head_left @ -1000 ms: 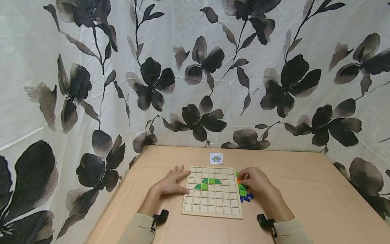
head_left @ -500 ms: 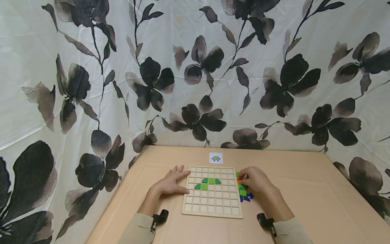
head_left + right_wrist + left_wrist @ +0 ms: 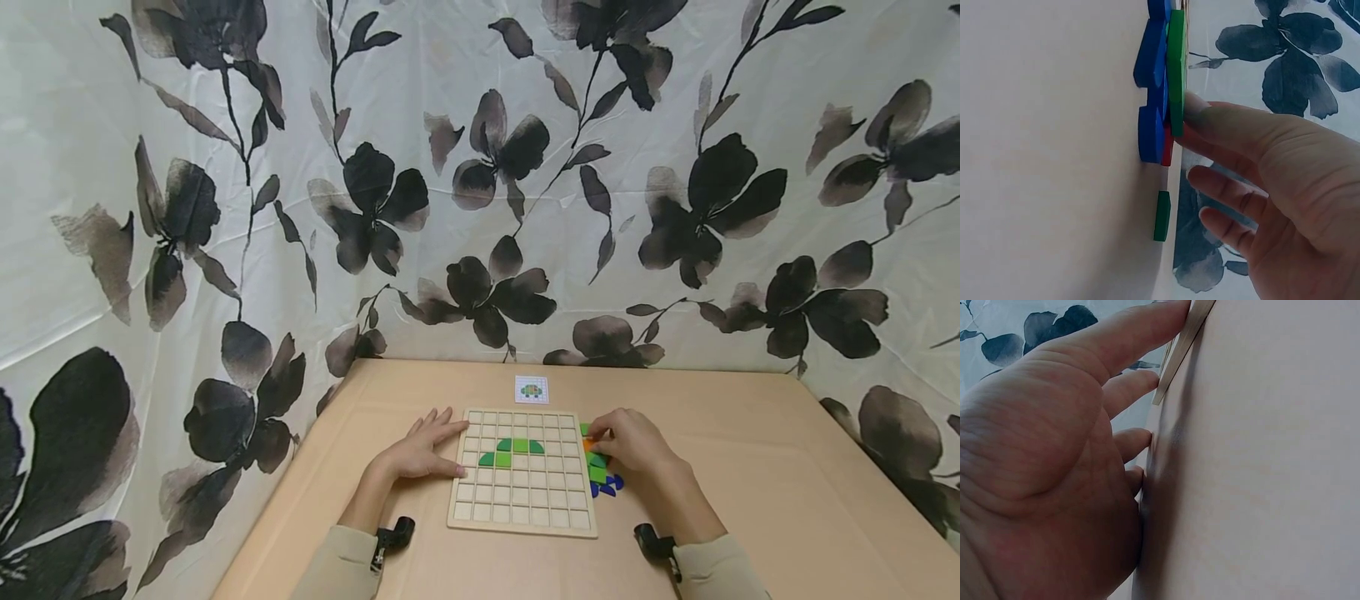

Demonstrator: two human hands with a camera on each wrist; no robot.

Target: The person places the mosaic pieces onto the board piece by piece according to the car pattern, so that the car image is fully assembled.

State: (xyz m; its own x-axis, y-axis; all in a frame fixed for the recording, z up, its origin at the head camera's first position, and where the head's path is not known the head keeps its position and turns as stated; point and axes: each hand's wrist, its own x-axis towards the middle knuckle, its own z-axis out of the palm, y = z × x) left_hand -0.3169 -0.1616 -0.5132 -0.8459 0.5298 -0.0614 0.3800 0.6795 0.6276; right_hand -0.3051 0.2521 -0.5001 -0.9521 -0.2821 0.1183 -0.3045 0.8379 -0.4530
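Observation:
A pale wooden grid board [image 3: 521, 500] lies on the table, with several green pieces [image 3: 503, 459] set in its upper squares: light green squares and dark green rounded ones. My left hand [image 3: 420, 446] is spread at its left edge; in the left wrist view the thumb [image 3: 1141, 334] meets the board's side. My right hand [image 3: 633, 442] bends over loose pieces along the right edge. In the right wrist view its thumb tip is right at a green piece [image 3: 1176, 69]; whether it pinches one I cannot tell. Blue pieces [image 3: 1149, 134] and a bit of red piece [image 3: 1167, 147] lie beside it.
Behind the board lies a small card [image 3: 532, 389] printed with a coloured pattern on a grid. A lone dark green piece [image 3: 1162, 215] lies apart from the pile. A floral curtain [image 3: 480, 208] hangs behind the table [image 3: 750, 467].
Both hands stay in nearly the same places, with the right hand shifting only slightly over the loose pieces. The pieces on the board look the same.

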